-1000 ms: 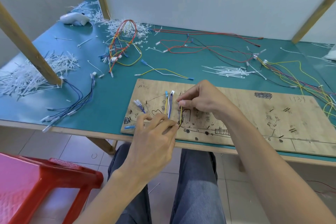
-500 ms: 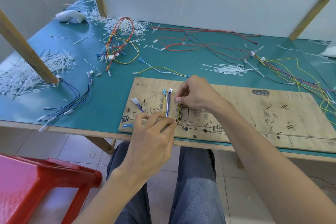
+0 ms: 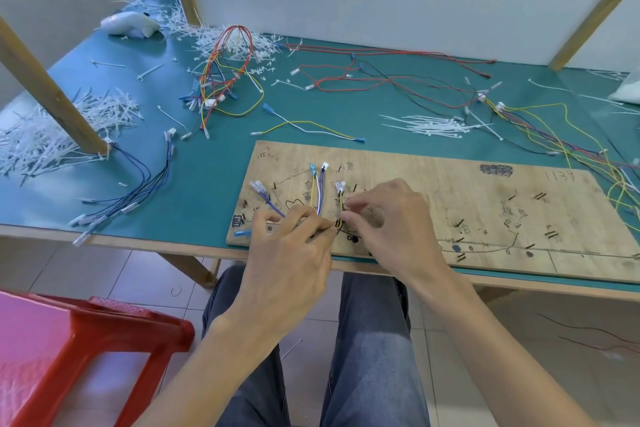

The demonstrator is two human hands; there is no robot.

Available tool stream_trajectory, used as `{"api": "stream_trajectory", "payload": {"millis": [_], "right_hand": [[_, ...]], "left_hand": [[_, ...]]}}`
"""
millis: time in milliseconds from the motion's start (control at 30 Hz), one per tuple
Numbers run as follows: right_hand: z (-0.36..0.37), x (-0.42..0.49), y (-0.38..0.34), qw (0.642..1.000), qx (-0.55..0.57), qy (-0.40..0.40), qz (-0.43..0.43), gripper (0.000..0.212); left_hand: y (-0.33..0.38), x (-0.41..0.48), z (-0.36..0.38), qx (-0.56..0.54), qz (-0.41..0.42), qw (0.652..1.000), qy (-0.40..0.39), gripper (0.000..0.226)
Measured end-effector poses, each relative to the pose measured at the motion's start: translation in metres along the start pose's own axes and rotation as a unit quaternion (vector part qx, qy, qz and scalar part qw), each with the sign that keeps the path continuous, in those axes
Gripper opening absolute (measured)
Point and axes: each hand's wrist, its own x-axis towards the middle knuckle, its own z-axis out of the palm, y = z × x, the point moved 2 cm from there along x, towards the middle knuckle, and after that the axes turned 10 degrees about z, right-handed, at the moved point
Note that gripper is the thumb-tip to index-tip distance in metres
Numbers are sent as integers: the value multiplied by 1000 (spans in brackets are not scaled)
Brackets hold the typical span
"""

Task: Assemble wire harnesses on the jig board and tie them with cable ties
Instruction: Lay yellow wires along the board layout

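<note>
A wooden jig board (image 3: 485,204) lies at the table's front edge. On its left part several short wires run between pegs: a blue one (image 3: 268,199), a yellow, white and blue group (image 3: 318,189), and a yellow and black pair (image 3: 341,210) with a white connector on top. My left hand (image 3: 291,246) pinches the gathered wires at the board's front edge. Just to its right, my right hand (image 3: 388,222) has its fingertips curled round the yellow and black pair. Both hands nearly touch. What lies under the fingers is hidden.
White cable ties (image 3: 436,123) lie behind the board, with bigger heaps at the left (image 3: 52,135) and back (image 3: 221,35). Loose harnesses lie around: blue (image 3: 138,191), mixed colours (image 3: 228,80), red and black (image 3: 398,76), yellow at the right (image 3: 571,146). A red stool (image 3: 69,350) stands lower left.
My right hand has slid down the yellow and black pair from its connector toward the left hand. The left hand has kept its hold on the wires.
</note>
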Motion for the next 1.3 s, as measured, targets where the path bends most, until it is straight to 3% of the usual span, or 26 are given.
{"api": "stream_trajectory", "payload": {"millis": [233, 433, 633, 767, 833, 967, 1133, 1233, 1300], "right_hand": [[4, -19, -5, 1000, 0, -7, -23, 22], [8, -27, -5, 996, -20, 28, -83, 20], [14, -21, -10, 995, -10, 46, -85, 13], [22, -14, -18, 997, -3, 39, -68, 7], [26, -12, -23, 997, 0, 35, -71, 4], [35, -9, -29, 996, 24, 9, -81, 5], [38, -11, -21, 993, 69, -19, -98, 9], [40, -11, -21, 991, 68, -7, -113, 6], [42, -10, -20, 991, 73, 1, -115, 5]], "left_hand": [[6, -3, 1, -38, -56, 997, 43, 13], [14, 2, -4, 48, -76, 996, -13, 12], [23, 2, -8, 86, -128, 985, -83, 29], [7, -5, -22, 33, -130, 991, -6, 7], [-12, -9, -32, 22, -151, 988, 17, 7], [-40, -11, -34, 19, -178, 982, -57, 7], [-48, -3, -31, 32, -150, 980, -128, 7], [-47, 4, -39, 11, -95, 991, -95, 8], [-58, 9, -47, -41, -118, 990, -70, 13]]}}
